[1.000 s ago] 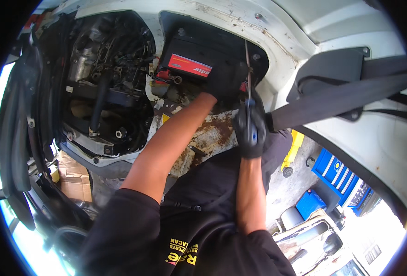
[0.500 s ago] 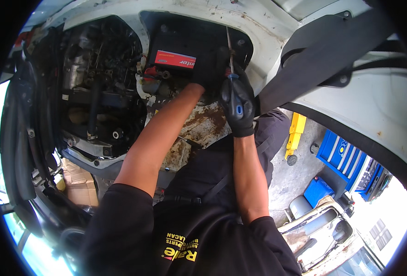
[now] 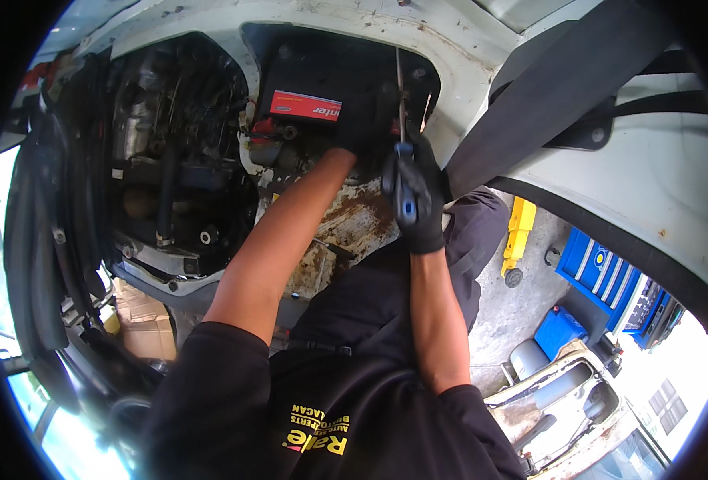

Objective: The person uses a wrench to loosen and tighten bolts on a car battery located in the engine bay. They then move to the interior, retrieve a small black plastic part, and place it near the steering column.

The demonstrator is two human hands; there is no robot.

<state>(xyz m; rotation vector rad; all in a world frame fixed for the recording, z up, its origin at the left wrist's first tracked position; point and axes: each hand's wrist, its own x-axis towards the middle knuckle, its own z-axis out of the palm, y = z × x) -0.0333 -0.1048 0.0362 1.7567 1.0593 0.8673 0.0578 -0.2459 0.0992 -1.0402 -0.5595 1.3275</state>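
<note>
My right hand, in a black glove, is wrapped around a screwdriver with a dark handle and blue parts. Its long thin shaft points away from me, past the right end of a black car battery with a red label. My left hand, also black-gloved, reaches in at the battery's near right corner, close to the shaft. Dark glove against dark battery hides its fingers. At the battery's near left corner sits a red terminal cover.
Left of the battery is an open engine bay. Rusty painted metal lies below my hands. A wide black strap crosses at the right. Beyond are a yellow jack-like tool, a blue tool cabinet and a detached vehicle door.
My right hand has drawn back slightly toward me with the screwdriver, whose handle has swung a little to the left. My left hand stays at about the same place by the battery.
</note>
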